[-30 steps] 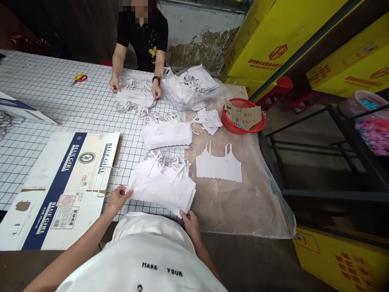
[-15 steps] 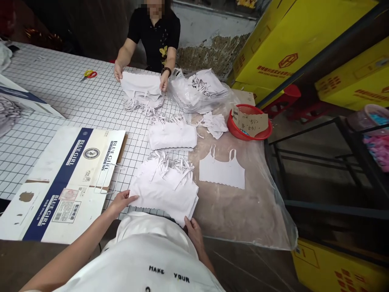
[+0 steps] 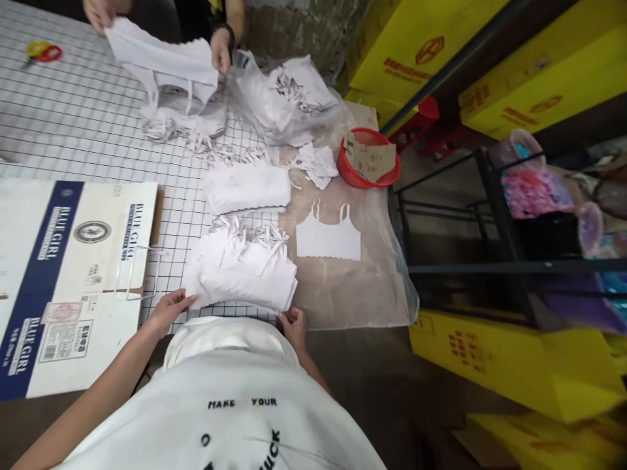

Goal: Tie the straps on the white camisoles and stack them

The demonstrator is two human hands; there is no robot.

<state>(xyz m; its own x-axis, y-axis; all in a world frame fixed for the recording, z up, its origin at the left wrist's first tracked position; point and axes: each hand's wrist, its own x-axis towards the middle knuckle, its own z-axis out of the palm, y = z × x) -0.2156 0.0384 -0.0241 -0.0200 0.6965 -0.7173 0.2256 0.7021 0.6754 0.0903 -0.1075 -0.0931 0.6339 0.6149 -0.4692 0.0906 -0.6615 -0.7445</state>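
Observation:
A stack of white strappy camisole tops [image 3: 240, 274] lies in front of me, scalloped hems toward my body and straps bunched at the far side. At its near left corner, my left hand [image 3: 171, 310] is closed with thumb and fingers pinching the hem. My right hand [image 3: 294, 326] is closed at the near right corner, fingertips on the fabric edge. Just beyond sits another pile of white tops [image 3: 247, 187]. A single white camisole [image 3: 328, 235] is spread flat on brown plastic-covered board to the right.
Across the table a co-worker's hands [image 3: 221, 51] hold up a white top [image 3: 169, 59] above a pile. A flattened carton [image 3: 105, 261] with a wire hanger lies left. Scissors [image 3: 44, 51], a bagged stack [image 3: 289, 98] and a red basket [image 3: 365, 183] are further off; a black rack [image 3: 490, 267] stands right.
The view has shifted, so the table things appear further left and higher. Across the table, the co-worker has raised a top off the pile. The hem between my hands now lies more level.

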